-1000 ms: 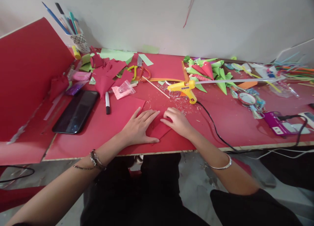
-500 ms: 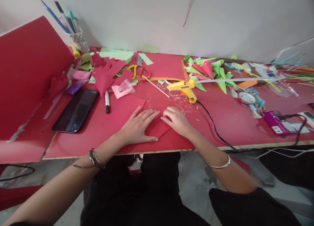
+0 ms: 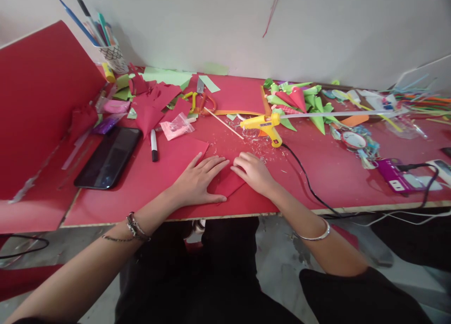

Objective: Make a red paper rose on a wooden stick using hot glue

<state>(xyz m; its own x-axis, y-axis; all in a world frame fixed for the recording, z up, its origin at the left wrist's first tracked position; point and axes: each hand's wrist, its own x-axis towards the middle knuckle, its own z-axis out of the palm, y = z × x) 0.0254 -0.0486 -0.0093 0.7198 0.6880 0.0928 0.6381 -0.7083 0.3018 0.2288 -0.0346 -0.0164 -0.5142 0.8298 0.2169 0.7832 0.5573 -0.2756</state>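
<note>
A piece of red paper (image 3: 229, 184) lies near the front edge of the red table, beneath my hands. My left hand (image 3: 198, 182) rests flat on it with the thumb spread away from the fingers. At the paper's right side, my right hand (image 3: 252, 173) has its thumb and curled fingers closed on the edge. The fingertips of both hands are close together but apart. Beyond my left hand lies a larger sheet of red paper (image 3: 181, 155), partly covered by that hand.
A yellow glue gun (image 3: 262, 124) with its cord lies beyond my right hand. To the left are a black phone (image 3: 109, 158) and a marker (image 3: 154, 145). Paper scraps (image 3: 165, 96), scissors (image 3: 207, 102) and green paper cones (image 3: 313, 101) lie at the back. A purple box (image 3: 394, 176) sits right.
</note>
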